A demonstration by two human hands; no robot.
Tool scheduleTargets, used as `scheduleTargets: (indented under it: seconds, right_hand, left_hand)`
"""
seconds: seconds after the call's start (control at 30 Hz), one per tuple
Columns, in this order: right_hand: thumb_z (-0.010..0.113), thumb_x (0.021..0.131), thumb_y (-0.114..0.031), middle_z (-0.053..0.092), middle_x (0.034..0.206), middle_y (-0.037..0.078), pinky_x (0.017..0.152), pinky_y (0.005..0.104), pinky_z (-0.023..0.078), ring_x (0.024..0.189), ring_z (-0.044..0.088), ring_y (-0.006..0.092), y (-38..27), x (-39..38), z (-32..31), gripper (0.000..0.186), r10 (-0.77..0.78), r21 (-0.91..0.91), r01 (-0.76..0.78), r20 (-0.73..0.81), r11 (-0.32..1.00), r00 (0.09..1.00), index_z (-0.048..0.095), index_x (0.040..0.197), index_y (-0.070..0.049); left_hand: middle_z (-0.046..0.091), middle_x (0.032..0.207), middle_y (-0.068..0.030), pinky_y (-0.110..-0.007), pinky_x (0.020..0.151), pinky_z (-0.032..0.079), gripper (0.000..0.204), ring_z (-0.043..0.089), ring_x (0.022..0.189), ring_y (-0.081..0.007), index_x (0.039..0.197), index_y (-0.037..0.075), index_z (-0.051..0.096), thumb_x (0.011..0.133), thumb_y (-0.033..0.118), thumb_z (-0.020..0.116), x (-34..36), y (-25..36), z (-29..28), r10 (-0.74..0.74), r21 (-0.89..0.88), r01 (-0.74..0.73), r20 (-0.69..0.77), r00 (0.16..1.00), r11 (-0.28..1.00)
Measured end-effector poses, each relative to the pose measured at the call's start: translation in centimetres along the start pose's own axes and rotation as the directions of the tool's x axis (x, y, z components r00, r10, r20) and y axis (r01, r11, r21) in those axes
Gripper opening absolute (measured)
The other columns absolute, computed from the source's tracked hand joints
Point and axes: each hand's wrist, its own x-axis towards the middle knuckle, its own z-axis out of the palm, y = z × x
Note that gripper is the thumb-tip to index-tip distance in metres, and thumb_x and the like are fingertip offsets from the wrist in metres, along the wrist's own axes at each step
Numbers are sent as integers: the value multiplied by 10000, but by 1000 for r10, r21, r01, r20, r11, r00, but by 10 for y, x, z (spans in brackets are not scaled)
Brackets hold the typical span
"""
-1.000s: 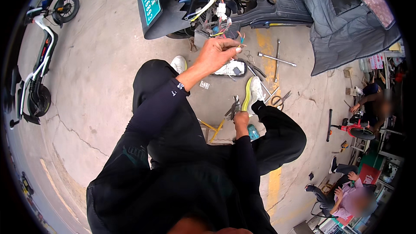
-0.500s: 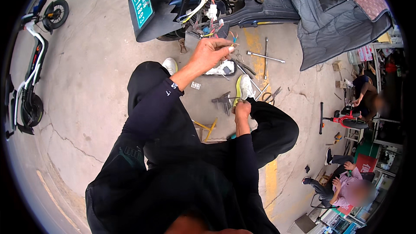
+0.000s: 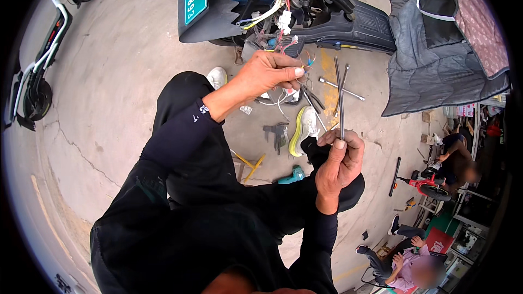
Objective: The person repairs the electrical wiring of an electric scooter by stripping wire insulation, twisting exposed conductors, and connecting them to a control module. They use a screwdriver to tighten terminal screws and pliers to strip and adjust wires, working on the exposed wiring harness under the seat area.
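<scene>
Thin coloured wires [image 3: 308, 65], one with a blue part, are pinched between the thumb and fingers of my left hand [image 3: 269, 79]. That hand is just below the rear of an electric scooter [image 3: 348, 22], whose wiring hangs exposed with white connectors [image 3: 284, 22]. To the right and nearer me, my right hand [image 3: 342, 162] is closed on a long, thin dark strip [image 3: 341, 95] that points upward, away from me. Whether the strip is a tube or a rod I cannot tell.
On the ground lie a cross-shaped wrench [image 3: 342, 88], black-handled pliers [image 3: 311, 97], a dark grey tool [image 3: 277, 133], a yellow metal frame [image 3: 251, 167] and a teal tool [image 3: 293, 175]. A quilted cover [image 3: 408, 84] hangs at right. Two people are farther right, near a red balance bike [image 3: 427, 184].
My right hand has risen and moved right, bringing the long dark strip into plain view. My left hand keeps its pinch on the wires. The view has shifted slightly.
</scene>
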Motion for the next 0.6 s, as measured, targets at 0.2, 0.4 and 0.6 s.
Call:
scheduleTargets:
  seconds: [0.2, 0.4, 0.6]
  right_hand:
    - [551, 963, 27, 622, 804, 95, 619, 254, 469, 666, 581, 144, 25, -6, 13, 62, 12, -174, 10, 123, 985, 992, 577, 1019, 21]
    - [560, 957, 39, 601, 786, 95, 619, 268, 465, 650, 562, 168, 38, -8, 13, 72, -45, -291, 102, 196, 951, 980, 580, 1022, 16]
    - [634, 787, 134, 579, 823, 152, 614, 387, 478, 709, 591, 338, 40, -1, 14, 298, -68, -370, 192, 322, 909, 944, 572, 1045, -2]
  left_hand:
    - [732, 888, -76, -205, 612, 462, 299, 682, 764, -102, 1105, -3, 725, 933, 241, 697, -2, 1, 3, -33, 69, 34, -24, 999, 997]
    - [734, 911, -76, -214, 660, 479, 273, 660, 801, -98, 1102, -12, 723, 949, 206, 661, 2, -3, 8, -36, 56, 34, 35, 999, 998]
    - [708, 1059, -102, -251, 804, 506, 339, 655, 927, -131, 1174, -40, 678, 973, 226, 617, 6, -4, 8, -102, -113, 112, 91, 991, 987]
